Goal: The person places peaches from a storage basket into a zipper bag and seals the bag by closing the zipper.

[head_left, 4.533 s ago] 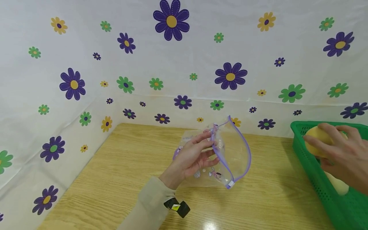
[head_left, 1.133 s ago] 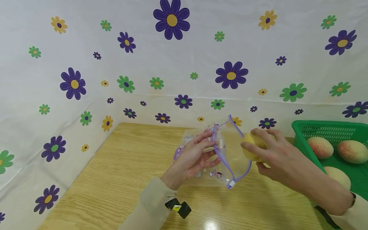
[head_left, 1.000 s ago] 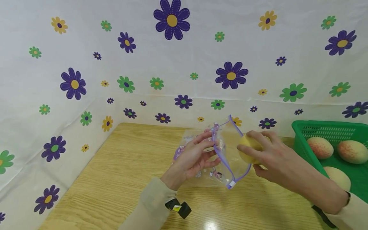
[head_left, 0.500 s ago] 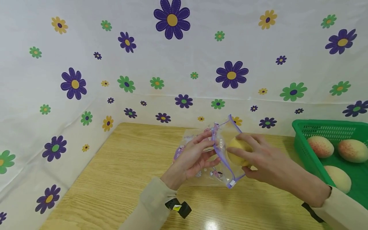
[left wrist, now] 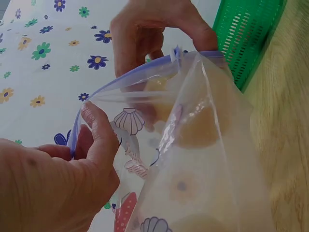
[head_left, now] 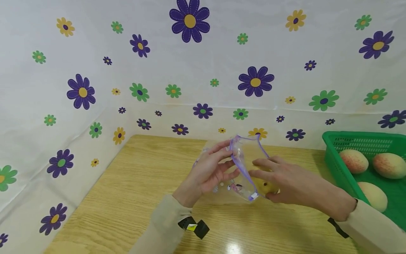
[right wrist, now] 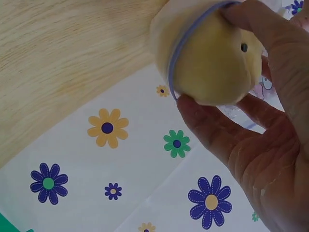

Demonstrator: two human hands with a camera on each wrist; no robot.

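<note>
My left hand (head_left: pixel 204 174) pinches the purple-edged rim of a clear zip bag (head_left: pixel 229 194) printed with shells and cartoon figures. Its mouth stands open toward the right, the white slider (head_left: pixel 253 196) at its lower corner. My right hand (head_left: pixel 290 181) grips a round yellow peach (right wrist: pixel 212 63) with a dark dot in its stem hollow. In the right wrist view the purple rim crosses the peach, which is partly inside the bag. Through the cloudy plastic in the left wrist view, a second pale rounded shape (left wrist: pixel 203 223) shows faintly low in the bag.
At the right a green perforated basket (head_left: pixel 344 180) holds a blushed peach (head_left: pixel 353 161), another blushed peach (head_left: pixel 389 165) and a paler one (head_left: pixel 372 196). A wooden table (head_left: pixel 127 190) lies beneath; a flower-printed white cloth (head_left: pixel 215 53) rises behind and at the left.
My right hand has carried the yellow peach from the basket leftward into the bag's mouth, lowering it lately. The left hand has kept its hold while the rim tipped and narrowed slightly.
</note>
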